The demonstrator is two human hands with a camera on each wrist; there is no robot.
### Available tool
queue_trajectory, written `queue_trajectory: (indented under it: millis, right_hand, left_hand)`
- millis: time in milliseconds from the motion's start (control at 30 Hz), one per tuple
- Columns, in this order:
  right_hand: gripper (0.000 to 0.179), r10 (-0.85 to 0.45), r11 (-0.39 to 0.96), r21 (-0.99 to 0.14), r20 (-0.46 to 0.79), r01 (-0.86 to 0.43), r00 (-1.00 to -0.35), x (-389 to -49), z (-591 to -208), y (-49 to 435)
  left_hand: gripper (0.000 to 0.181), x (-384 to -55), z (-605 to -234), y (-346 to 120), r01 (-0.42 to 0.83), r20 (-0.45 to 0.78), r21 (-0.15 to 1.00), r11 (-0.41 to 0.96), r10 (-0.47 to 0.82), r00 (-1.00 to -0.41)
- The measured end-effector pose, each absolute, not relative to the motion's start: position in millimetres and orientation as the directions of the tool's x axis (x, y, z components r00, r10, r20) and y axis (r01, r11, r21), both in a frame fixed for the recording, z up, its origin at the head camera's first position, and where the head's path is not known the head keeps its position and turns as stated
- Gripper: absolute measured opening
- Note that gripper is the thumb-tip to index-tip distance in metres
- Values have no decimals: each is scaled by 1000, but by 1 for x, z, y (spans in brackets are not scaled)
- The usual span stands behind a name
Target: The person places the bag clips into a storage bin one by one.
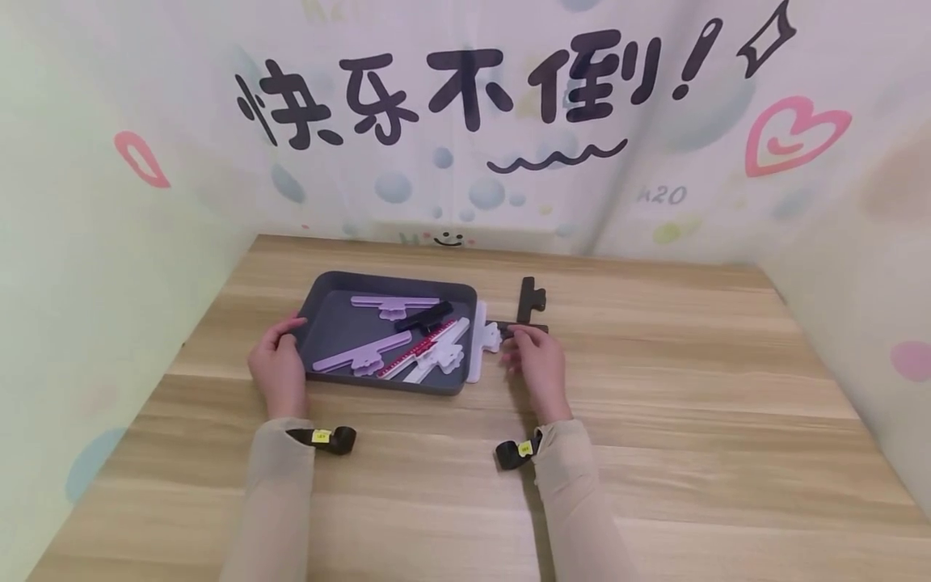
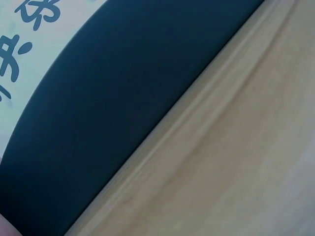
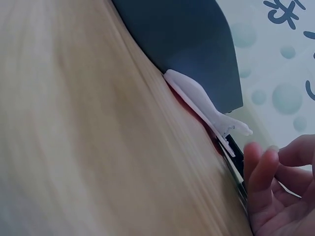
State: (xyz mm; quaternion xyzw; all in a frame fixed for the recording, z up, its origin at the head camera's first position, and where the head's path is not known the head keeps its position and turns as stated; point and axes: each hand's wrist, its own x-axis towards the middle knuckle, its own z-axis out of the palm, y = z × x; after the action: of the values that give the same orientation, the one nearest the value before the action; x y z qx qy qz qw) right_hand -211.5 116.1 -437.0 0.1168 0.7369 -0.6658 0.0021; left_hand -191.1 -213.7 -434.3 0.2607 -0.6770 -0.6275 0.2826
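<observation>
My left hand (image 1: 280, 364) holds the left wall of a dark grey rectangular tray (image 1: 396, 279). In the left wrist view the tray's side (image 2: 118, 93) fills much of the picture, and only a bit of that hand shows at the edge. Along the outside of the tray's right wall lies a pale lilac clip (image 1: 477, 347), with red beneath it in the right wrist view. My right hand (image 1: 540, 368) is just right of it, fingers loosely bent, fingertips over a black clip (image 1: 538, 328). Another black clip (image 1: 527, 301) lies behind.
Inside the tray are two lilac clips (image 1: 364, 352), a black clip (image 1: 424, 317), a red-and-white clip (image 1: 414, 352) and a white clip (image 1: 444, 352). The wooden table (image 1: 691, 420) ends at a printed curtain (image 1: 465, 194) behind the tray.
</observation>
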Motion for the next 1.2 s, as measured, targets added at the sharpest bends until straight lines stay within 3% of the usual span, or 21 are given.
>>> queue_trajectory:
  millis: [867, 1200]
  right_hand:
    - [22, 274, 56, -996, -45, 63, -961, -212, -433, 122]
    - [22, 209, 74, -997, 47, -32, -977, -208, -425, 101]
  left_hand:
    - [32, -191, -432, -213, 1, 36, 999, 49, -707, -706]
    - [33, -191, -432, -213, 1, 40, 998, 55, -715, -698]
